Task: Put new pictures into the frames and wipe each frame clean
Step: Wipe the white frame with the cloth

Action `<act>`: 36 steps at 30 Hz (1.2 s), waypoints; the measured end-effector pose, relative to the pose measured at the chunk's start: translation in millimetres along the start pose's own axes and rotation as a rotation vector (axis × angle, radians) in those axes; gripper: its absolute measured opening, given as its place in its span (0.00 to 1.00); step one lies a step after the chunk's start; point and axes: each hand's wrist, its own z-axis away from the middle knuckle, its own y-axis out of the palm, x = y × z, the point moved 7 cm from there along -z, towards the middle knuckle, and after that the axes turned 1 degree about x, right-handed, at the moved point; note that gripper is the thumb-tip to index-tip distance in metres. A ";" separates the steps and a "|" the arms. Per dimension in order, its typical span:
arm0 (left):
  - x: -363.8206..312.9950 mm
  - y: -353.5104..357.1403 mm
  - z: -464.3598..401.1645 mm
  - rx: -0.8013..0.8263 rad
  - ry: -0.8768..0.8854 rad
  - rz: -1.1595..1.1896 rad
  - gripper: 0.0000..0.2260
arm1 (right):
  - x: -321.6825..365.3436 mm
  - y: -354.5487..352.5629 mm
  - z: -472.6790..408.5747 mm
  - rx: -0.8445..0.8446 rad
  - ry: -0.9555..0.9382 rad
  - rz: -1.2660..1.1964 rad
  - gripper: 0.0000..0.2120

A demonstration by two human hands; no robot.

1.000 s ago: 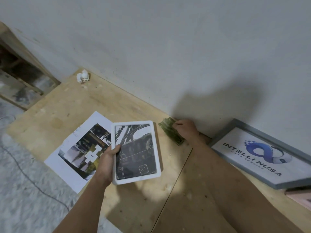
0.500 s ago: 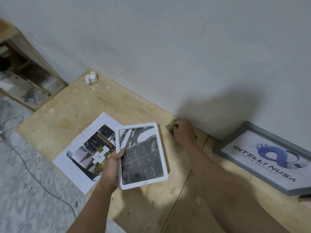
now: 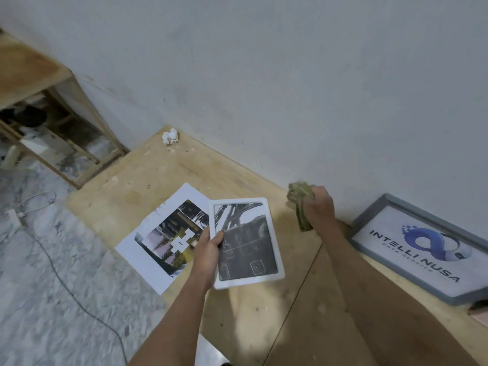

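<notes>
On plywood board (image 3: 163, 175), perhaps dusty, beside grey wall (image 3: 264, 75)

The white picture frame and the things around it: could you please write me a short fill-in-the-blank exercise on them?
1. The left hand holds the ____ frame.
2. The right hand grips a green ____.
3. The grey frame leans against the ____.
4. The printed sheet lies on the ____ board.

Missing words: white; cloth; wall; wooden

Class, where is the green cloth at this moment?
In the head view, the green cloth is gripped in the right hand, near the wall, between the white frame and the grey frame.
</notes>
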 end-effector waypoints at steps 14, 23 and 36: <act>-61.9 -14.9 76.1 0.014 0.244 0.161 0.11 | 95.6 9.0 172.8 0.055 -0.762 0.296 0.27; -60.0 -22.7 108.6 0.182 0.302 0.019 0.15 | 130.6 -56.8 210.6 0.423 -0.310 0.087 0.19; -107.5 -31.5 140.0 0.218 0.397 0.182 0.17 | 177.1 6.6 252.1 0.437 -0.651 0.050 0.21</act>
